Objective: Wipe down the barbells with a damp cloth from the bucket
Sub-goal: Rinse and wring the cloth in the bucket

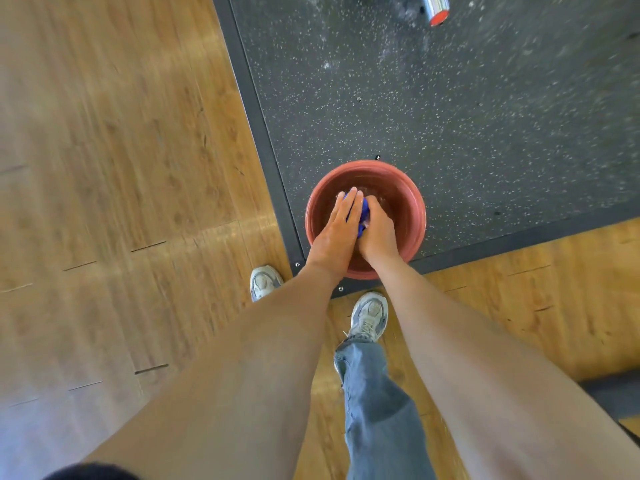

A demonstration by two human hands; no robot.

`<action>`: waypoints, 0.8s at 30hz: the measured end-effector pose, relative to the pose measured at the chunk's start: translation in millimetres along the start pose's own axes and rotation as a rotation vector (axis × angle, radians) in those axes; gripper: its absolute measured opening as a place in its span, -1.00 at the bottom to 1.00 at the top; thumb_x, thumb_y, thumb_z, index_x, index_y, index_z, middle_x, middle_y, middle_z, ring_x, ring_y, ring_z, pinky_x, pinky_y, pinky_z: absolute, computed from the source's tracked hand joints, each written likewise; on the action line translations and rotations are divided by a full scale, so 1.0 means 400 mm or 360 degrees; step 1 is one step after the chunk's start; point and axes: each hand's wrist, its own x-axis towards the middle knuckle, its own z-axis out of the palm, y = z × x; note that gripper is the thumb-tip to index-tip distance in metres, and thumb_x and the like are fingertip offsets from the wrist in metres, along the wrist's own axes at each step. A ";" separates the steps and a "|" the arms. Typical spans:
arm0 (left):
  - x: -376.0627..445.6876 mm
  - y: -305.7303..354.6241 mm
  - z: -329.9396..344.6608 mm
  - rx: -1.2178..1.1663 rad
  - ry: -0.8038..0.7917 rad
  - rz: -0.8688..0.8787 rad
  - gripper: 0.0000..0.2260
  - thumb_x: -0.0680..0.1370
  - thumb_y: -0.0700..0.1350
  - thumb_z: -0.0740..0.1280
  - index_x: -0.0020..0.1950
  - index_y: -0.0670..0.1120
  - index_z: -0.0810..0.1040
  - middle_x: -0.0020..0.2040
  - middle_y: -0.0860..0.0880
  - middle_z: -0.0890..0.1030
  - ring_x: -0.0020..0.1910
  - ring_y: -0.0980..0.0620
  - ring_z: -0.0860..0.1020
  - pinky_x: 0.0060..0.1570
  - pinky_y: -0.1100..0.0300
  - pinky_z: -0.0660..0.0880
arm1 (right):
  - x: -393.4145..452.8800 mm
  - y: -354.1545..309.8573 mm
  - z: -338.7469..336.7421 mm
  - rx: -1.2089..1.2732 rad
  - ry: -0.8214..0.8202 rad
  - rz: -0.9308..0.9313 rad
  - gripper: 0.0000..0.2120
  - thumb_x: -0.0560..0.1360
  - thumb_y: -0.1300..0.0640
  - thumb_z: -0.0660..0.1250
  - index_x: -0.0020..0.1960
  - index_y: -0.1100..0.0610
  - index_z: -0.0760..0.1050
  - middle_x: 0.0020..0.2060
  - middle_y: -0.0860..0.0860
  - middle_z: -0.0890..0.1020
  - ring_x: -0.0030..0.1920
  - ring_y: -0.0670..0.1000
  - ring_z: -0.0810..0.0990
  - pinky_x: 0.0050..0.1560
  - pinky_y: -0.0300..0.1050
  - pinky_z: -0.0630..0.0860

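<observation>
Both hands are down inside the round terracotta-red plastic bucket [415, 216], and from my remote seat I read the left hand [337, 230] as lying with fairly straight fingers over the crumpled blue cloth [363, 213], while the right hand [379, 232] is curled around it from the other side, squeezing. Only a sliver of cloth shows between them, so I can't say for sure how tightly the left one holds. The bucket sits on the speckled black rubber mat [485, 116], close to its corner beside the wooden plank floor [104, 168]. My worry is a poorly wrung cloth: lifted out sopping, it would drip across mat and wood, and my grey trainers [369, 315] stand right there, so a slip seems possible. Leaning on the near rim could also tip the bucket. The chrome barbell sleeve with its red end cap [437, 8] lies well apart at the top edge, a long carry for a dripping rag.
</observation>
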 end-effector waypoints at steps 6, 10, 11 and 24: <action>-0.001 0.001 -0.072 -0.0344 -0.0149 -0.0258 -0.09 0.59 -0.39 0.29 0.65 0.19 -0.20 0.68 -0.03 -0.06 0.51 -0.17 0.36 0.29 -0.06 0.53 | -0.026 -0.033 -0.025 0.0004 0.0135 -0.0138 -0.82 0.59 0.31 0.29 0.13 0.08 0.48 -0.08 -0.01 0.64 -0.13 -0.03 0.61 -0.11 -0.12 0.54; -0.009 -0.002 -0.084 -0.0075 -0.0186 -0.0148 -0.04 0.53 -0.36 0.41 0.67 0.04 -0.18 0.57 -0.06 0.21 0.23 -0.11 0.57 0.08 -0.01 0.61 | -0.045 -0.001 -0.046 -0.0549 0.0035 -0.0283 -0.66 0.51 0.15 0.48 0.20 0.10 0.42 0.04 0.03 0.62 -0.05 0.06 0.64 -0.09 0.02 0.62; -0.011 -0.003 -0.081 -0.0021 -0.0195 -0.0122 -0.07 0.52 -0.35 0.43 0.68 -0.01 -0.12 0.50 -0.08 0.29 0.20 -0.09 0.56 0.08 0.01 0.63 | -0.050 0.010 -0.050 -0.0636 0.0008 -0.0310 -0.59 0.48 0.09 0.53 0.21 0.10 0.41 0.05 0.04 0.62 -0.04 0.06 0.64 -0.10 0.02 0.64; -0.008 -0.037 -0.018 0.0118 -0.0180 0.0094 -0.49 0.39 -0.22 0.43 0.30 -0.13 0.35 0.22 -0.13 0.39 0.09 -0.09 0.40 0.10 0.06 0.52 | -0.034 0.030 -0.034 -0.0568 -0.0004 -0.0119 -0.71 0.54 0.20 0.42 0.17 0.10 0.37 -0.03 0.04 0.59 -0.09 0.10 0.63 -0.08 0.08 0.61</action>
